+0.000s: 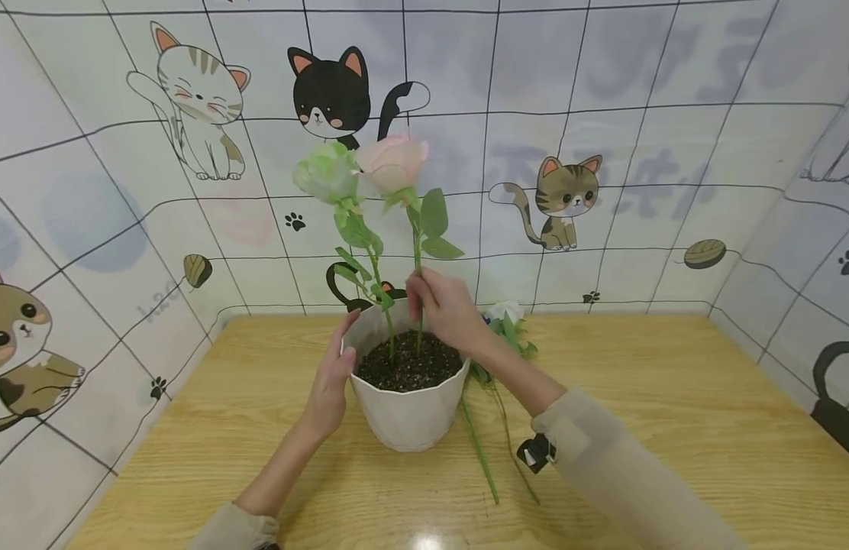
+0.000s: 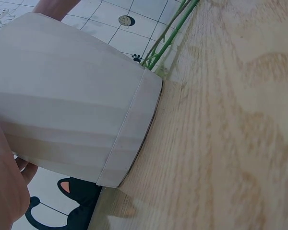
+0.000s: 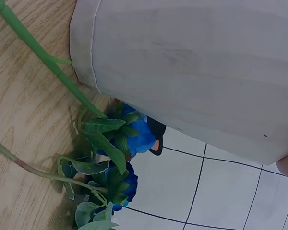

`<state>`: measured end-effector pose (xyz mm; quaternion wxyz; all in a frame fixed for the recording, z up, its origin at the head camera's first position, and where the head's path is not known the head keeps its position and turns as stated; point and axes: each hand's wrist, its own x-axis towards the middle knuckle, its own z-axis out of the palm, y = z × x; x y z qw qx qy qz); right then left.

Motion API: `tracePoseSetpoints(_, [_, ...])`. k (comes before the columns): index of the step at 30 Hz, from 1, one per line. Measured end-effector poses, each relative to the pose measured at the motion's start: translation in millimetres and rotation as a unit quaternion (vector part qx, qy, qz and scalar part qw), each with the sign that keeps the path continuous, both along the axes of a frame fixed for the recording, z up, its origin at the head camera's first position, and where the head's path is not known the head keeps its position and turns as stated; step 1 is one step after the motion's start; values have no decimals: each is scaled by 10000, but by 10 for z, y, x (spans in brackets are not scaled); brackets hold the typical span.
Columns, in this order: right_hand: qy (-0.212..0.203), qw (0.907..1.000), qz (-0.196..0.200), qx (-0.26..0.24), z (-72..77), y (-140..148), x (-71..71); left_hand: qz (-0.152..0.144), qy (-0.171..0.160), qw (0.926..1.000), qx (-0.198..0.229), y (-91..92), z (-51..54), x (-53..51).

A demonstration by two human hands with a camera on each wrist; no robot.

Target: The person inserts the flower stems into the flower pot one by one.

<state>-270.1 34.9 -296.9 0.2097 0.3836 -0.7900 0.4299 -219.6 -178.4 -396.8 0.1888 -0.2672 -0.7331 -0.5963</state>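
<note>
A white faceted flowerpot (image 1: 411, 416) with dark soil (image 1: 412, 365) stands upright on the table. My left hand (image 1: 328, 386) holds its left side near the rim, thumb toward the front; in the left wrist view some fingers are hidden behind the pot. A pink artificial rose (image 1: 393, 164) stands in the soil, and my right hand (image 1: 447, 305) pinches its stem just above the rim. Left of it, a green-white artificial rose (image 1: 327, 174) stands in the soil, leaning slightly left, with no hand on it. The buried stem ends are hidden.
Right of the pot, blue artificial flowers (image 3: 139, 136) and a white flower (image 1: 505, 311) lie on the wooden table (image 1: 624, 412). Their long stems (image 1: 481, 451) point toward the front edge. A cat-patterned cloth (image 1: 452, 69) hangs behind and at the sides.
</note>
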Motion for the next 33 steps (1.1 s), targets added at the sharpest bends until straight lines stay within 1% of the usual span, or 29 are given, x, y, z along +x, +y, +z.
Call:
tracePoseSetpoints(4, [117,9998,53,154,-2,4,-20,21,11,10000,-8,5,7,-7])
tracePoseSetpoints(11, [208,9994,172,221,-22,12,-59,-9,40,10000,-5,7,23,-22])
tracePoseSetpoints(16, [97,9992,142,368,-32,17,-64,14,70,10000,27,21,14,-18])
tracePoseSetpoints(21, [-23,9992,87,402,-24,13,-50,18,60,10000,35,25,7,-14])
tracePoseSetpoints(29, [-117,9998,146,60,-34,17,-22,33,81,10000,1,12,1,-4])
tracePoseSetpoints(33, [-222,9997,33,-108,-53,35,-7,4,66,10000,29,12,-5,-7])
